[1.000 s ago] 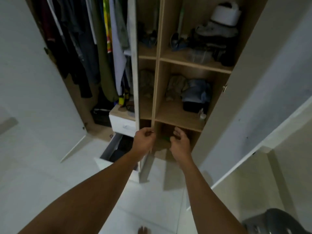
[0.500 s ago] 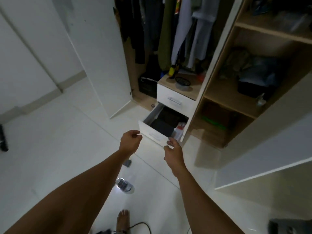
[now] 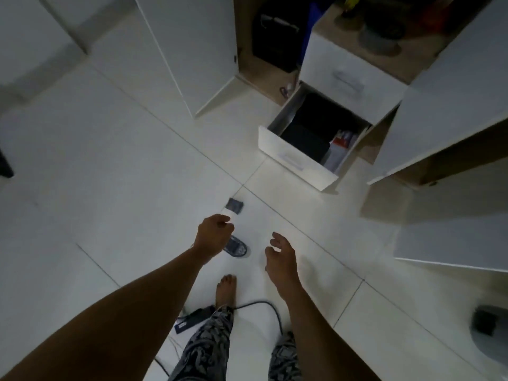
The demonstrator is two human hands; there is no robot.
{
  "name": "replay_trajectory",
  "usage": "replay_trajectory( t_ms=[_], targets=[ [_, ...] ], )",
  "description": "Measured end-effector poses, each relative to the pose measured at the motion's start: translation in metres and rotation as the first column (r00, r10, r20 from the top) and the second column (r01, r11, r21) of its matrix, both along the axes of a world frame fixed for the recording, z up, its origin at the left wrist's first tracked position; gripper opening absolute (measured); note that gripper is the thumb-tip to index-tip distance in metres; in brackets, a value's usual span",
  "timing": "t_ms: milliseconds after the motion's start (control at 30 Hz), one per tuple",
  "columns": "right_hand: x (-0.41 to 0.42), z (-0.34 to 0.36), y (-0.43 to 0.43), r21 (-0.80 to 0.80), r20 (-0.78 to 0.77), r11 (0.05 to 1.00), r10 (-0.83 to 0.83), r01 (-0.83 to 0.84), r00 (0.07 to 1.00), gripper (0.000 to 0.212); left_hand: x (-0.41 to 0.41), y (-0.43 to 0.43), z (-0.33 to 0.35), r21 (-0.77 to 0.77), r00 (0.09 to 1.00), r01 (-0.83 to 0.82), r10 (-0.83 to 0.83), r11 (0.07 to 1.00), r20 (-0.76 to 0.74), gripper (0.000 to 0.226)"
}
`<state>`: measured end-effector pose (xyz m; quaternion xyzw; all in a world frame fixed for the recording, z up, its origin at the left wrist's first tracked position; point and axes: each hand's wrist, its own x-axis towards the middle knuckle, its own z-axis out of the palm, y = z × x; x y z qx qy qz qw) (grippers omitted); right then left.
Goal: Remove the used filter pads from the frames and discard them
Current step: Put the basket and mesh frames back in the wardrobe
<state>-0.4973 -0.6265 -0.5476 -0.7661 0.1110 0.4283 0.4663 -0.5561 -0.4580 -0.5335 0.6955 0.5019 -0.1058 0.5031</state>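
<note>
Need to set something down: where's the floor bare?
Bare tile from the left hand to the wardrobe door, and between the right hand and open drawer. Crowded: grey pieces by the left hand, cable at the foot.

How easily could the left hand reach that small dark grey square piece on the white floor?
Probably yes: the left hand hangs just short of the small dark grey square piece, nothing lying between them.
</note>
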Motion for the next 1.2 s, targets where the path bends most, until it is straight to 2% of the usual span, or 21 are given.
replay_trajectory(
  t_ms=[67, 167, 400, 567, 667, 833, 967, 1200],
  targets=[
    [-0.010, -0.028, 0.006, -0.040, -0.014, 0.999, 0.001, -0.001, 1.000, 0.042, -0.008, 0.007, -0.032, -0.003, 0.998, 0.043, -0.043, 0.999, -0.037, 0.027],
    [-0.027, -0.115, 0.025, -0.111, -0.083, 0.994, -0.006, -0.003, 0.997, 0.041, -0.020, 0.026, -0.124, -0.048, 0.986, 0.096, -0.101, 0.994, -0.130, 0.024],
    [-0.050, -0.275, 0.036, -0.228, -0.155, 0.972, 0.027, -0.062, 0.988, 0.043, -0.048, 0.048, -0.300, -0.109, 0.927, 0.169, -0.196, 0.980, -0.319, 0.037],
    [-0.049, -0.366, 0.051, -0.270, -0.179, 0.946, 0.137, -0.182, 0.974, 0.045, -0.049, 0.059, -0.400, -0.105, 0.913, 0.186, -0.212, 0.977, -0.348, 0.039],
    [-0.044, -0.418, 0.062, -0.283, -0.192, 0.945, 0.111, -0.164, 0.975, 0.050, -0.047, 0.065, -0.453, -0.120, 0.929, 0.143, -0.175, 0.982, -0.325, 0.045],
    [-0.037, -0.465, 0.073, -0.281, -0.299, 0.952, 0.036, -0.124, 0.954, 0.060, -0.040, 0.069, -0.504, -0.201, 0.937, 0.125, -0.182, 0.972, -0.297, 0.063],
    [-0.030, -0.472, 0.075, -0.253, -0.303, 0.961, 0.034, -0.115, 0.952, 0.048, -0.041, 0.062, -0.516, -0.242, 0.936, 0.122, -0.192, 0.963, -0.294, 0.049],
    [-0.003, -0.426, 0.041, -0.251, -0.186, 0.967, -0.018, -0.030, 0.982, 0.047, -0.003, 0.035, -0.468, -0.163, 0.945, 0.150, -0.190, 0.975, -0.265, 0.042]
  ],
)
